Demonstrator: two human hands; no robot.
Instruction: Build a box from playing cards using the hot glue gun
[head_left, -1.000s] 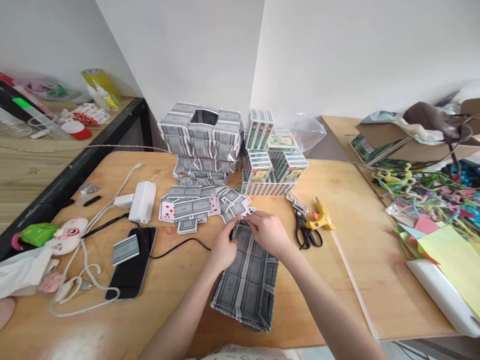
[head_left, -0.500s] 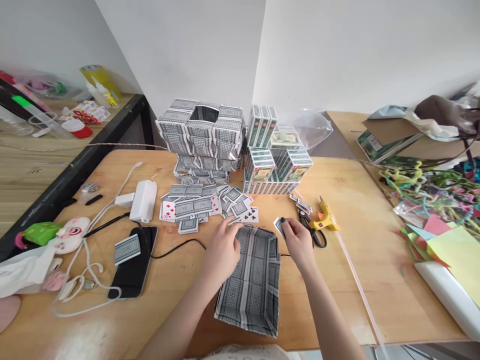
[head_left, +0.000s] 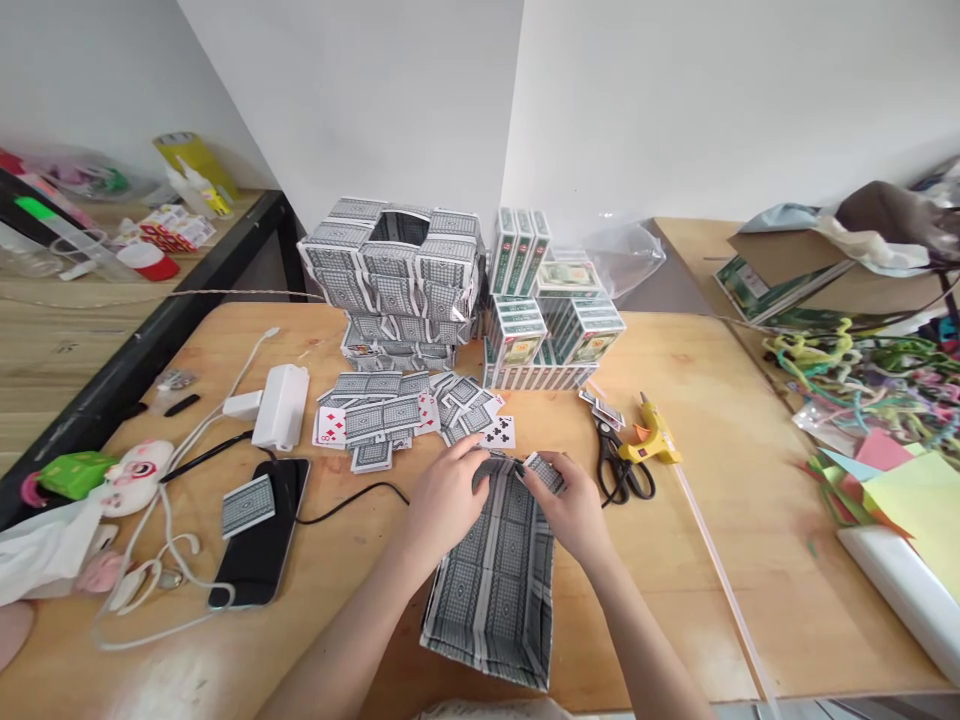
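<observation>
An open box made of grey-backed playing cards (head_left: 487, 590) lies in front of me, its inside facing up. My left hand (head_left: 448, 495) is closed on the box's far wall near the left corner. At the far right corner, my right hand (head_left: 570, 510) pinches a small playing card (head_left: 541, 468) against that same wall. The fingertips of both hands are close together there. Just beyond the box, loose playing cards (head_left: 386, 415) lie in a pile, mostly back up. Right of my right hand are black scissors (head_left: 619, 468) and a yellow glue gun (head_left: 651, 438).
A larger structure of cards (head_left: 397, 270) stands at the back, beside stacked card packs (head_left: 540, 310). On the left are a phone (head_left: 262, 550), a white charger (head_left: 281, 405) and tangled cables. Coloured paper (head_left: 911, 490) and pipe cleaners (head_left: 862, 370) lie on the right.
My right hand has moved left with the card, from beside the box to its far wall. My left hand stays on the box edge. The view has shifted slightly.
</observation>
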